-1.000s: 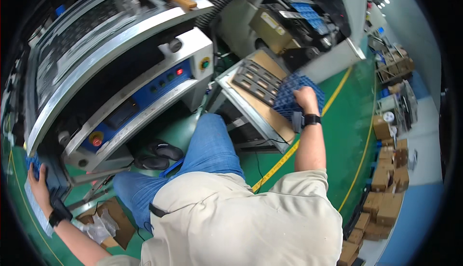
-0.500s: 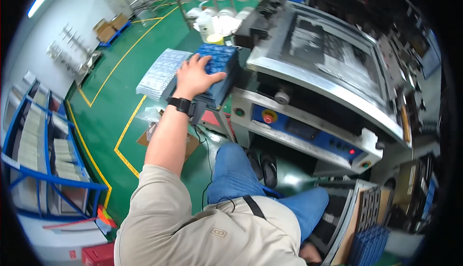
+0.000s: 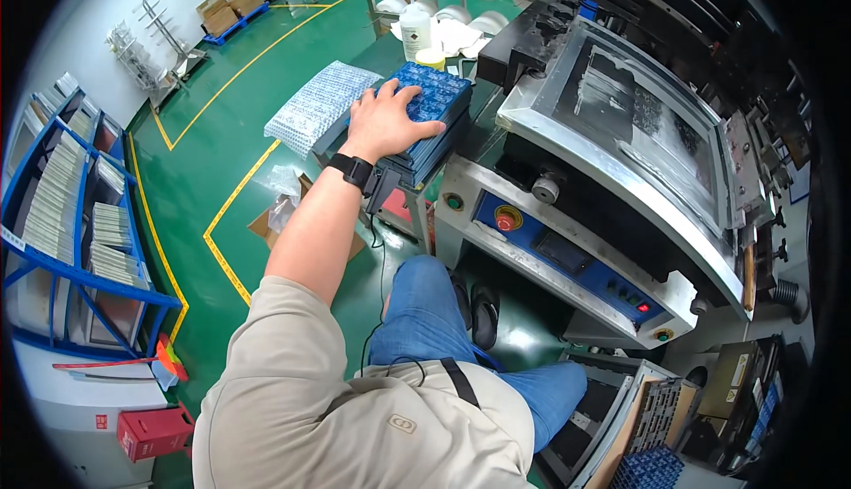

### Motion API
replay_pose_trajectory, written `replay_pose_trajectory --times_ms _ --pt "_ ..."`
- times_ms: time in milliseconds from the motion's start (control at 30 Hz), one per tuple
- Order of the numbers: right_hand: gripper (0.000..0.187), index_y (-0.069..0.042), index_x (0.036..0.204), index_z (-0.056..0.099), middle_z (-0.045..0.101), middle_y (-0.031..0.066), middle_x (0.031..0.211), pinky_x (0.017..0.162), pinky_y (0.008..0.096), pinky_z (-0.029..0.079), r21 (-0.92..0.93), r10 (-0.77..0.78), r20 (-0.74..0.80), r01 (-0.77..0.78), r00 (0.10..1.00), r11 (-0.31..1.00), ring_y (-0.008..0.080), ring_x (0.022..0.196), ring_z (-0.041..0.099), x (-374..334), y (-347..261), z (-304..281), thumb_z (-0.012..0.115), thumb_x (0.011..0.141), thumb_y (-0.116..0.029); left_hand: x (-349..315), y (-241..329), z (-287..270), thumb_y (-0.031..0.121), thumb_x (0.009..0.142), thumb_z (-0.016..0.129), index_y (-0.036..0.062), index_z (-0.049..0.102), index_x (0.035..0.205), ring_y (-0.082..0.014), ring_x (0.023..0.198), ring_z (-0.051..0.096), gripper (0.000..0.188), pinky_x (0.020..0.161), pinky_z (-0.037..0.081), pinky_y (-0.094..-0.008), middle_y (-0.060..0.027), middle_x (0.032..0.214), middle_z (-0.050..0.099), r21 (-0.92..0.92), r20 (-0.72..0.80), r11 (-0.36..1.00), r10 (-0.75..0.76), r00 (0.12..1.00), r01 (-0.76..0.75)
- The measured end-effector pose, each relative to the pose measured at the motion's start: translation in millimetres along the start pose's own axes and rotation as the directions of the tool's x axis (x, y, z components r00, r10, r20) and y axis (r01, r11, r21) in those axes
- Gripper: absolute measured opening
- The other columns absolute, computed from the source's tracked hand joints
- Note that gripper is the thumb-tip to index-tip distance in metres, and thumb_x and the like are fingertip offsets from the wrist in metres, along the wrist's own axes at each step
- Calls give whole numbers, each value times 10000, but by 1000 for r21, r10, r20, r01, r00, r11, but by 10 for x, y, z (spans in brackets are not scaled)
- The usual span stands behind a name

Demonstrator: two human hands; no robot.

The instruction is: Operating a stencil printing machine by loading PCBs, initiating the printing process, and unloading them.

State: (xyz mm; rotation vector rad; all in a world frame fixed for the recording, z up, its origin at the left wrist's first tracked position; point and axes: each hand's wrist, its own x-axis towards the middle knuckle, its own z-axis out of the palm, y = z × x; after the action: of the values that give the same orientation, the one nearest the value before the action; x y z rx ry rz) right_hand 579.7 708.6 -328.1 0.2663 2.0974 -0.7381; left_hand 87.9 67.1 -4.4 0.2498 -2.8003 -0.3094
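Note:
My left hand (image 3: 388,124) rests on the near-left part of a stack of flat blue panels (image 3: 441,84). Its fingers are spread over the top panel, which carries a pale repeating pattern, and they are not wrapped round anything. A dark wristband with a small box and a cable is on that wrist. Against the left of the stack lies a bubble-wrap sheet or packet (image 3: 317,106). A white squeeze bottle (image 3: 415,32) and a yellow-lidded tub (image 3: 431,58) stand behind the stack. My right hand is out of sight.
To the right stands a screen-printing machine (image 3: 567,250) with a metal-edged screen frame (image 3: 612,156) and a red knob. A lower rack (image 3: 634,409) and more blue panels (image 3: 651,471) are at my right. A blue shelf (image 3: 97,289) is far left; an open carton (image 3: 266,227) sits on the floor.
The view has shifted, so the machine and stack sit further right in it. My left hand stays spread on the stack. My right hand, partly visible at the lower edge before, has left view.

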Motion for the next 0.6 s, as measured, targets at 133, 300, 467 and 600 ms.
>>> replay_pose_trajectory --times_ms 133,300,467,600 --pt "256 -21 925 723 720 222 986 710 483 557 -33 116 -11 -116 993 993 389 833 706 -32 -13 -27 646 842 -250 -38 22 32 700 699 703 236 599 1381 -426 1348 435 831 1107 341 -545 -147 1515 452 3 8 1000 3 1000 -3" --pt "233 -19 942 707 716 234 993 744 499 556 -296 217 -179 -263 959 918 400 867 704 44 -488 -478 650 852 -227 -66 -15 7 697 728 697 231 580 1398 -397 1356 435 825 1118 331 -541 -140 1528 435 44 17 999 -24 1000 23" --pt "219 -16 921 657 712 219 937 787 499 547 -390 -246 -725 -89 643 917 439 870 675 741 -953 -1220 620 919 -232 -91 8 14 705 724 690 231 570 1411 -395 1364 426 842 1125 314 -549 -140 1533 431 41 15 999 -26 1000 25" --pt "276 -19 906 672 704 211 909 786 493 525 -215 -194 -706 55 682 975 415 888 671 1507 -1294 -1426 627 930 -290 -31 46 107 707 718 688 235 564 1418 -401 1371 414 853 1127 307 -548 -143 1534 429 39 16 999 -20 1000 20"
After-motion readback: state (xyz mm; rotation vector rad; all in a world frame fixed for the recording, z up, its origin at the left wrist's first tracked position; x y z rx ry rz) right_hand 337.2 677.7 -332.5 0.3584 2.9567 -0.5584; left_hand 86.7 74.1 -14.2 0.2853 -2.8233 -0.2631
